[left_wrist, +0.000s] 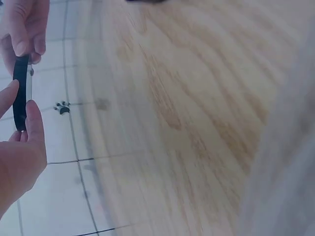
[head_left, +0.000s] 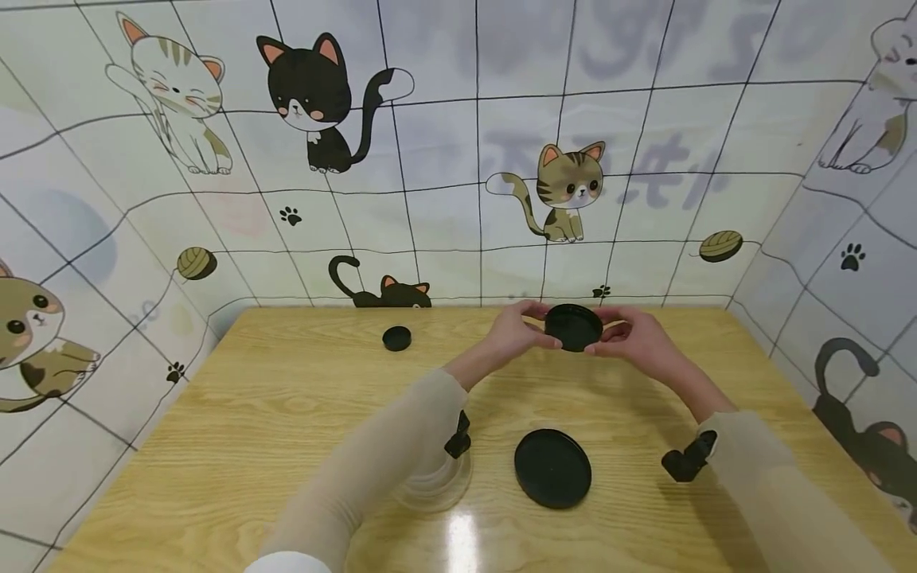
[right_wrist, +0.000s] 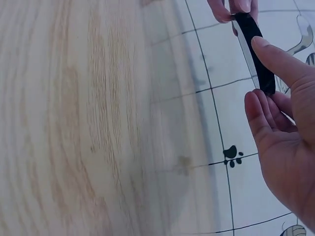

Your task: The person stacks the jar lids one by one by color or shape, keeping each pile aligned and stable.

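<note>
Both hands hold a round black lid [head_left: 574, 328] between them, raised above the far part of the table. My left hand [head_left: 517, 328] pinches its left edge between thumb and fingers, and my right hand [head_left: 634, 342] grips the opposite edge the same way. Seen edge-on in the left wrist view, the lid [left_wrist: 20, 93] shows a dark side wall. A thin pale or clear layer runs along it in the right wrist view, where my right hand [right_wrist: 285, 128] is close up; what that layer is I cannot tell.
A larger black round lid [head_left: 553, 469] lies on the wooden table [head_left: 286, 414] between the forearms. Partly hidden under the left sleeve is a clear round container [head_left: 435, 487]. A small black lid [head_left: 397, 338] lies at the far left. Cat-patterned cloth [head_left: 444, 143] hangs behind the table.
</note>
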Demonstrator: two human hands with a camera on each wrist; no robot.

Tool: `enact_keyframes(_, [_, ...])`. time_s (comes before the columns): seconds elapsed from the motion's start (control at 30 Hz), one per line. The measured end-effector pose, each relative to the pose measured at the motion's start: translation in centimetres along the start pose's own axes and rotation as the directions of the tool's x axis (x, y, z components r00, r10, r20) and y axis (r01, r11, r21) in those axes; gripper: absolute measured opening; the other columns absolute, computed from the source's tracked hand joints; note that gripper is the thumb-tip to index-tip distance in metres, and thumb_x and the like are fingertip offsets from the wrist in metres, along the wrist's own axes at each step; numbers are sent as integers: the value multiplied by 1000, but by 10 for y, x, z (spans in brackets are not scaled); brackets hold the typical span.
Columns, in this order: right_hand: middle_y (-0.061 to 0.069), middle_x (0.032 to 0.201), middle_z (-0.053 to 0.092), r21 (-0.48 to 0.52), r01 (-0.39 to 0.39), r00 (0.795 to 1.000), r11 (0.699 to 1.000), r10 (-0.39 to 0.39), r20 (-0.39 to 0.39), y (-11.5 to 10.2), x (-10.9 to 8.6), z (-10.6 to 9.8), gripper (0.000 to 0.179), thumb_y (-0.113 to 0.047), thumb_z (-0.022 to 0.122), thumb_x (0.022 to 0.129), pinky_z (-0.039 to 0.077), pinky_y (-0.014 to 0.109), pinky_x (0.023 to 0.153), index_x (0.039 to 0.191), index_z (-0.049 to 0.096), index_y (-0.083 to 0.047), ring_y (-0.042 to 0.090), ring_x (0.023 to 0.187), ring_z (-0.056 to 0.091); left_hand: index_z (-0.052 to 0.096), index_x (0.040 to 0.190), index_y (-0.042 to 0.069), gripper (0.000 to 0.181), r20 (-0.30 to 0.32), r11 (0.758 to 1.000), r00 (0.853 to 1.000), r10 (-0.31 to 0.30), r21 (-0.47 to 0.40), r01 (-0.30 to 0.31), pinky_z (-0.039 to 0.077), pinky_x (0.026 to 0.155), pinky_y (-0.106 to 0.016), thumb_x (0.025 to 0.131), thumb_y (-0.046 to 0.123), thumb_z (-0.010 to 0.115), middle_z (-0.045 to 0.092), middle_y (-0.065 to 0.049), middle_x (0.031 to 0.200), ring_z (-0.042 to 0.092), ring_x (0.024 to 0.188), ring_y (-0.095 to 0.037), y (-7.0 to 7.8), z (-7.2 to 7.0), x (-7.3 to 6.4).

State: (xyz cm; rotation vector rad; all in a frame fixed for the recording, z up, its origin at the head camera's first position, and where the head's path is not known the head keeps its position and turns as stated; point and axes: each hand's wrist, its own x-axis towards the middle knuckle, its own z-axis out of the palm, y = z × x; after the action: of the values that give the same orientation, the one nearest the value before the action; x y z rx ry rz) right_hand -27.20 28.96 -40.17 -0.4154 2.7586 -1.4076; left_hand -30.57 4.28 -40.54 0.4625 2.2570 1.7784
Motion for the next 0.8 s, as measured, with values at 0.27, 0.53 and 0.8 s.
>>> enact_keyframes(0.27, [18,115,62,8,51,999,999,-51,11,-19,-36,9,66,-19,87,85,56,28,77,138,55,3,28,95,63,64,129,9,54,91,997,996,20,-74,-13,58,84,-36,80,3,88,60,-5,115,67,95,-18,8,-14,-46])
enact_keyframes(0.53, [11,106,64,14,98,995,995,-98,26,-32,-69,29,64,-15,90,80,55,27,75,133,59,3,22,88,62,60,132,7,60,130,998,992,7,-57,0,56,75,-29,79,1,88,58,-9,113,67,88,-18,5,-15,-95])
enact_keyframes(0.8, [10,99,62,121,142,987,982,-150,63,-34,-98,48,62,-9,91,77,55,27,75,130,62,4,20,85,61,62,129,10,60,132,999,991,-21,-29,26,54,69,-27,77,1,89,56,-7,111,68,83,-17,1,-11,-134])
